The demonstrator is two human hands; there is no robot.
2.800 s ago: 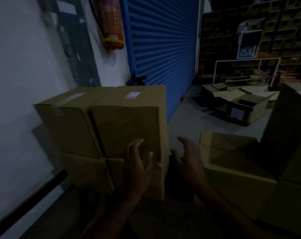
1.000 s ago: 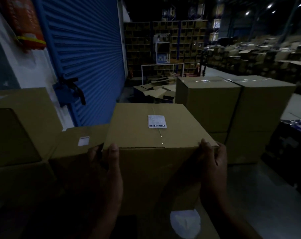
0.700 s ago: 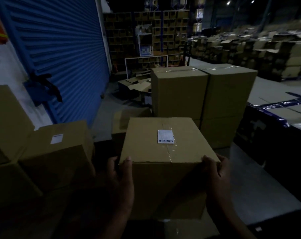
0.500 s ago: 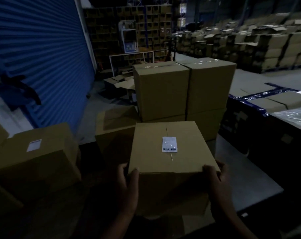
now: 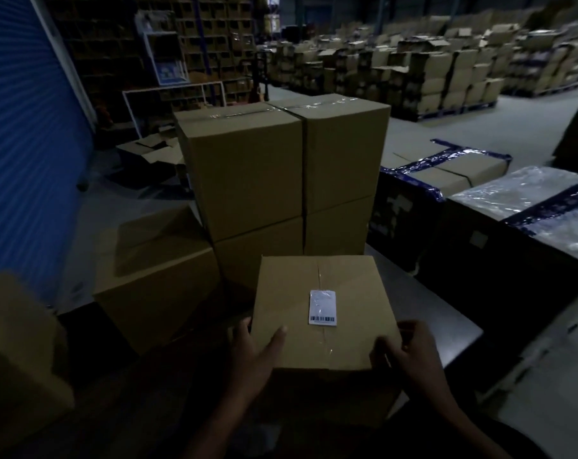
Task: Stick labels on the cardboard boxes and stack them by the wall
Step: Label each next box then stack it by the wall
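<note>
- Floor (image 5: 453, 134): grey, runs from the near right to the far stock.
- Shutter (image 5: 22, 144): blue, ribbed, along the left edge.
- Far stock (image 5: 430, 71): rows of brown cartons across the far right; too dim to count.
- Shelving (image 5: 214, 38): dark racks at far centre, with a white frame in front.
- Stack (image 5: 281, 180): four taped cartons, two over two, upright, centre, just beyond the held box.
- Wrapped cartons (image 5: 479, 207): right side, blue tape and clear film on top.
- Low carton (image 5: 158, 270): left of the stack, top flaps shut.
- Near-left carton (image 5: 19, 342): partly out of view, blurred.
- Box (image 5: 320, 313): brown, taped along its top seam, near centre, between both hands and just in front of the stack. What it rests on cannot be told.
- Label (image 5: 322, 307): white, barcode along its near edge, stuck on the box top over the seam.
- Left hand (image 5: 257, 352): grips the box's near left corner, thumb on top, fingers round the side.
- Right hand (image 5: 410, 352): grips the near right corner, fingers curled over the top edge.
</note>
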